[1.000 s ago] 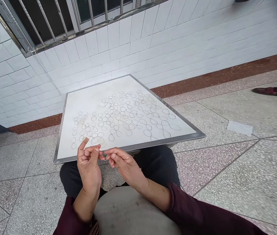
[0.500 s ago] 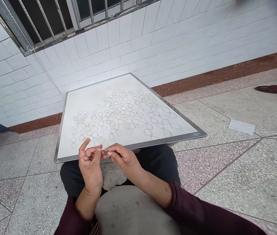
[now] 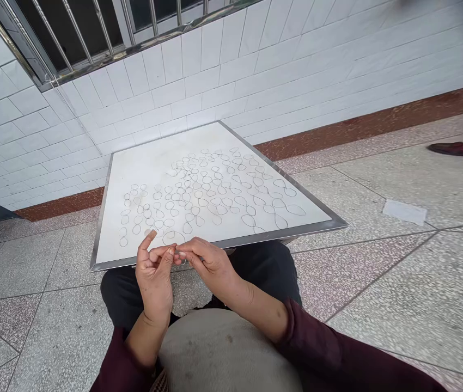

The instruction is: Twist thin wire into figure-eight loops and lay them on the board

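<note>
The left hand [image 3: 154, 280] and the right hand [image 3: 209, 265] are held together just above the near edge of a white board with a metal frame [image 3: 223, 243], which rests on the person's lap. The fingertips of both hands meet and pinch toward each other, not open and not in a hard fist, but what is between them is too thin to see, so I cannot tell if they grasp a wire. One round wire loop [image 3: 173, 238] lies at 12 o'clock from the fingertips, very near them. Many more thin figure-eight wire loops [image 3: 215, 198] spread over the board from 10 to 2 o'clock, and some come close to the left edge of the frame. The board's right corner points to 3 o'clock, and past it there is wide room above the terrazzo floor [image 3: 378, 283]. A white tiled wall [image 3: 199, 71] stands beyond the far edge.
</note>
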Demonstrator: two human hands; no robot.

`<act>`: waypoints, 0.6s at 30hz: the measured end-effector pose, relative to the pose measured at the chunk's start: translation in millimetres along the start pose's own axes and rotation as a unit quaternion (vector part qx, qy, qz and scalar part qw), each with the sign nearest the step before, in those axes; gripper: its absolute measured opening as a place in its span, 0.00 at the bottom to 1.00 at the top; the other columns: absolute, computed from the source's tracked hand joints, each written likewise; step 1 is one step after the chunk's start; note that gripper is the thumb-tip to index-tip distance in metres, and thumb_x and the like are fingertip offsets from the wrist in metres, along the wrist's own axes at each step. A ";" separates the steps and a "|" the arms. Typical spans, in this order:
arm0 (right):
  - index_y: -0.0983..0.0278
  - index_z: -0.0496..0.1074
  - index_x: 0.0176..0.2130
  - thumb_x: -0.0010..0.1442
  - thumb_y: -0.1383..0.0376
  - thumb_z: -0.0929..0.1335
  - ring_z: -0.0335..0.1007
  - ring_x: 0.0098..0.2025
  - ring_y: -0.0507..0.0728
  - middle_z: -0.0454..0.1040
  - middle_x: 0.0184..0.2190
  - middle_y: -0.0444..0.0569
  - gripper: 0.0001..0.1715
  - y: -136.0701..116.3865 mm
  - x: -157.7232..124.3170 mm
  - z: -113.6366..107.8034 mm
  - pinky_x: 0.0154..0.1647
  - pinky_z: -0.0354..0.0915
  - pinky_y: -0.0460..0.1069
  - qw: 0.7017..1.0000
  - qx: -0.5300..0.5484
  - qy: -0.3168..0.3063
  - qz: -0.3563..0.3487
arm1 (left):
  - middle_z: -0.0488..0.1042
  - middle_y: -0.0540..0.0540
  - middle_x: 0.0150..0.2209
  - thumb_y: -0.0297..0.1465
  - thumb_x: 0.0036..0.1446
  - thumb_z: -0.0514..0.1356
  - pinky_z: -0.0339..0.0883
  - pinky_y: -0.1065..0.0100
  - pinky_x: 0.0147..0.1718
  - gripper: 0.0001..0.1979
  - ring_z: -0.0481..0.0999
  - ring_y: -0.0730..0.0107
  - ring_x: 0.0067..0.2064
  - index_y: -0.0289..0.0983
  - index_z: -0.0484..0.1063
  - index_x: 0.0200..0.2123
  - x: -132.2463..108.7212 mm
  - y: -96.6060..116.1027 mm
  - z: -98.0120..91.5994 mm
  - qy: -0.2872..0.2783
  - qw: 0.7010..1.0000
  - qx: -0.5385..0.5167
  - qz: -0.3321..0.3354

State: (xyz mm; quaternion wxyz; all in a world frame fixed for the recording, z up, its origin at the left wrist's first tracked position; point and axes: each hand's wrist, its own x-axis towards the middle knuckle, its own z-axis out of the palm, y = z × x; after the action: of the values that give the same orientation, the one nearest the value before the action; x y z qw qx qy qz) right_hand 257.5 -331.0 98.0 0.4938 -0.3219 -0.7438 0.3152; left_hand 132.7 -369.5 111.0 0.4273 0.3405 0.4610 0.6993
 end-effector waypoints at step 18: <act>0.59 0.65 0.42 0.59 0.60 0.71 0.70 0.30 0.52 0.74 0.30 0.42 0.13 6.3 -2.1 7.3 0.33 0.67 0.49 0.924 0.295 -0.006 0.245 | 0.76 0.55 0.27 0.30 0.53 0.69 0.71 0.71 0.39 0.24 0.75 0.77 0.30 0.40 0.69 0.54 2.1 -0.4 1.9 0.023 0.998 -0.056 -0.030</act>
State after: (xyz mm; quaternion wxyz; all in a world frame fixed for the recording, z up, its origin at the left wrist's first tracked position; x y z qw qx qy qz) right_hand 252.3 -330.0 89.6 0.4696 -0.3319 -0.5182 0.6331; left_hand 133.7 -366.9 111.4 0.4560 0.2862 0.4410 0.7181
